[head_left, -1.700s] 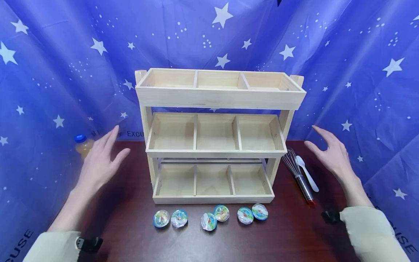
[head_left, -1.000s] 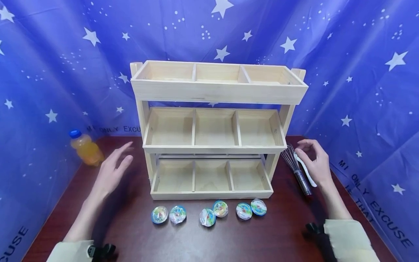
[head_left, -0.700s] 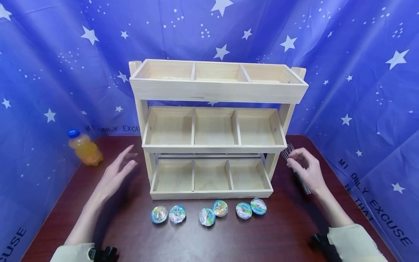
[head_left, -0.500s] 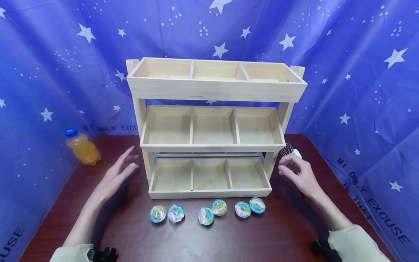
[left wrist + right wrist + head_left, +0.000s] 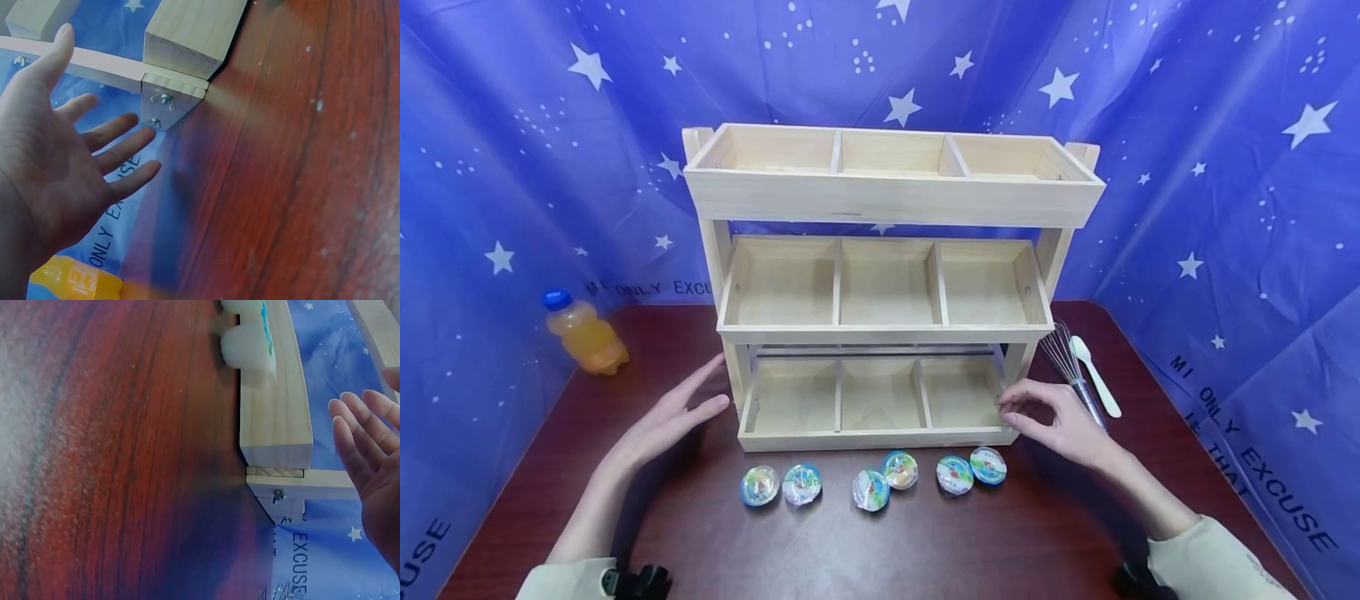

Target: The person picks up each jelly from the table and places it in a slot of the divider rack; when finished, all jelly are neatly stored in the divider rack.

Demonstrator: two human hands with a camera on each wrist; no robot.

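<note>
A pale wooden three-tier rack (image 5: 895,200) stands in the middle of the table, each tier split into three compartments with nothing in them. My left hand (image 5: 662,421) is spread beside the rack's left leg, fingertips near the post; the left wrist view shows the palm (image 5: 47,150) and separated fingers, holding nothing. Over the right end of the bottom tray (image 5: 880,439) is my right hand (image 5: 1060,421), fingers loosely bent and thumb apart. In the right wrist view that hand (image 5: 378,462) is relaxed, near the tray's end. Several small lidded cups (image 5: 870,491) sit in pairs before the rack.
A wire whisk (image 5: 1063,354) and a white spoon (image 5: 1097,379) lie right of the rack, by the right hand. A bottle of orange drink (image 5: 591,340) with a blue cap stands back left. A blue star-print curtain (image 5: 1225,125) surrounds the dark red table (image 5: 925,550).
My right hand has moved left and inward from beyond the whisk to the bottom tray's right end, uncovering the whisk and spoon. The left hand has lowered and come closer to the rack's left leg.
</note>
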